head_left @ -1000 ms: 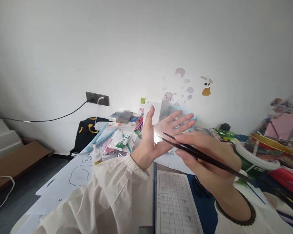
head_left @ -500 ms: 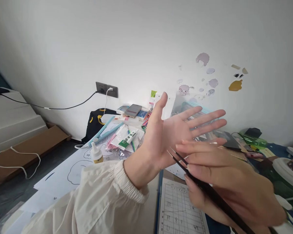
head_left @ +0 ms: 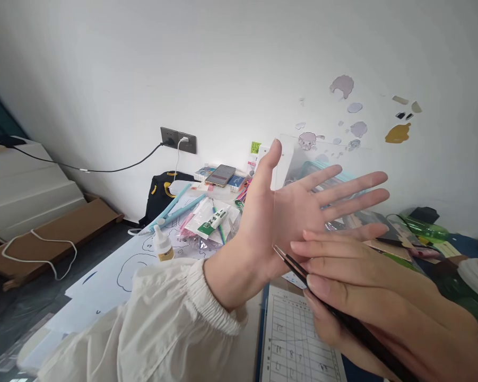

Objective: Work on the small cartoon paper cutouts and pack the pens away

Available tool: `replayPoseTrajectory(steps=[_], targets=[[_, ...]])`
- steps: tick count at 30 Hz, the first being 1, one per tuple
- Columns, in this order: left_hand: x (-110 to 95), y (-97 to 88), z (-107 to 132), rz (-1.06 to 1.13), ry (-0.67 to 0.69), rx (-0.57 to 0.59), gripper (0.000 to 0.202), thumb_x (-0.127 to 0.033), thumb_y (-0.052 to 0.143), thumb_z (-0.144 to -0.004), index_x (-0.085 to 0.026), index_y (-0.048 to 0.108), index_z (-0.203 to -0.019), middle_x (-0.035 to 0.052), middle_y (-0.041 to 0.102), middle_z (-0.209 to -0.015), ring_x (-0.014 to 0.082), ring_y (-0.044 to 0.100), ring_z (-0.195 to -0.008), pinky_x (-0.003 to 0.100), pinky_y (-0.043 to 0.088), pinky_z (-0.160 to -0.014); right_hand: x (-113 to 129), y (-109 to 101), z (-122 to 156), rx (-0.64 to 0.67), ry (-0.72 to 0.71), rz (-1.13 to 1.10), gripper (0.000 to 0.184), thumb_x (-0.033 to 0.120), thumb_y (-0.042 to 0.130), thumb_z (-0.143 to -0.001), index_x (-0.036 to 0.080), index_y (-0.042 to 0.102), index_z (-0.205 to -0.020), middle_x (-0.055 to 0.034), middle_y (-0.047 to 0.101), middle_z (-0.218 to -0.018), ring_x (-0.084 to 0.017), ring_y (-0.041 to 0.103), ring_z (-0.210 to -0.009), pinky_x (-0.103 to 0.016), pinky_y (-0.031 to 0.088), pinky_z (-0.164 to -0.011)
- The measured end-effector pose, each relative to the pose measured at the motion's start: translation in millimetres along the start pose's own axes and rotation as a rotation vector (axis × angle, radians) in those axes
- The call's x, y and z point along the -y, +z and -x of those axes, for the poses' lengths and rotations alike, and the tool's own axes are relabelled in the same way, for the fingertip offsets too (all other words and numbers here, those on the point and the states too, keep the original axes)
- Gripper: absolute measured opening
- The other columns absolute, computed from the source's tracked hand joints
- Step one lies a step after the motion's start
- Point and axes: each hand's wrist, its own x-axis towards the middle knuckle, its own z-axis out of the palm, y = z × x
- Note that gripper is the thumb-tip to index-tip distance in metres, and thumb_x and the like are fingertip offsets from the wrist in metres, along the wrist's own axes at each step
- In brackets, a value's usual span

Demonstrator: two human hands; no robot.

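My left hand (head_left: 294,212) is raised in front of me, palm toward me and fingers spread. A clear plastic sheet (head_left: 326,154) stands upright against it, its left edge running between thumb and palm. My right hand (head_left: 366,286) is closed on black tweezers (head_left: 294,265). Their pointed tips rest at the lower edge of the sheet, by the heel of my left palm. A white sleeve covers my left forearm.
A printed form (head_left: 294,345) lies below my hands on the cluttered desk. White paper with drawn outlines (head_left: 115,276), a small glue bottle (head_left: 162,245), packets, blue pens and a phone (head_left: 220,175) lie to the left. A green bottle (head_left: 422,228) lies at right. A black bag (head_left: 163,191) leans under the wall socket (head_left: 178,140).
Both hands have come closer and larger in view. The tweezer tips have dropped from the middle of my left palm to its heel. My left fingers have spread wider.
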Motion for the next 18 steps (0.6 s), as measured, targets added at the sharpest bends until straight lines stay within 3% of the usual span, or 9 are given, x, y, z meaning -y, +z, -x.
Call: replayPoseTrajectory(steps=[8, 13, 18], targets=[[1.0, 1.0, 0.2, 0.004, 0.020, -0.031, 0.079, -0.064, 0.034, -0.084, -0.013, 0.029, -0.144, 0.0178, 0.051, -0.136, 0.0357, 0.038, -0.131, 0.056, 0.028, -0.106, -1.7, -1.4, -1.8, 0.037, 0.033, 0.038, 0.016, 0.010, 0.064, -0.076, 0.026, 0.065, -0.078, 0.0043, 0.073, -0.090, -0.018, 0.071, -0.086, -0.028, 0.060, -0.086], [1.0, 2.1, -0.3, -0.015, 0.025, -0.053, 0.074, -0.066, 0.032, -0.085, -0.018, 0.034, -0.141, 0.0155, 0.053, -0.135, 0.0368, 0.041, -0.129, 0.059, 0.029, -0.104, -0.8, -1.6, -4.6, 0.029, -0.013, 0.001, 0.015, 0.007, 0.065, -0.074, 0.021, 0.066, -0.078, -0.0015, 0.073, -0.089, -0.017, 0.070, -0.089, -0.024, 0.057, -0.090], [1.5, 1.0, 0.8, -0.042, 0.034, 0.002, 0.080, -0.065, 0.034, -0.086, -0.009, 0.027, -0.143, 0.0241, 0.039, -0.144, 0.0369, 0.035, -0.133, 0.058, 0.023, -0.108, -1.0, -0.8, 2.3, 0.043, 0.049, 0.036, 0.010, 0.012, 0.063, -0.076, 0.021, 0.066, -0.077, -0.0031, 0.073, -0.097, -0.018, 0.070, -0.090, -0.028, 0.057, -0.091]])
